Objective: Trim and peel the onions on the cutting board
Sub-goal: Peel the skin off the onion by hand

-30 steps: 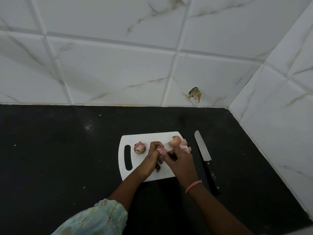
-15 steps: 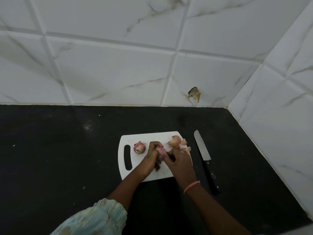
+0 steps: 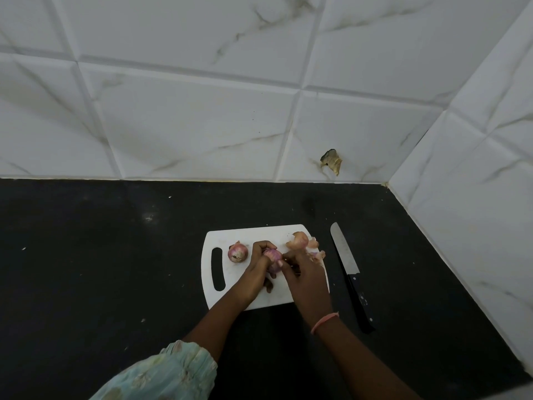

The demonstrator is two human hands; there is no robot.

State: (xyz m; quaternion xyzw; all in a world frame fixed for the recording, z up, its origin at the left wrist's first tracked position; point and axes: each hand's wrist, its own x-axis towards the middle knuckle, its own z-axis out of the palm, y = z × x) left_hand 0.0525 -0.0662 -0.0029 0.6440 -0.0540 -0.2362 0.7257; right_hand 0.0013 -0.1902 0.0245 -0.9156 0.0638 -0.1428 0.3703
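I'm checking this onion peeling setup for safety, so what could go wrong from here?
The knife lies on the counter just right of the cutting board, close by the right hand; a stray wrist could brush its blade. The loose peels at the board's far right corner may slide off. The other onion lies free and could roll.

This is a home kitchen corner. A black stone countertop meets walls of white marble-look tiles, and a white cutting board with onions lies beside a kitchen knife.
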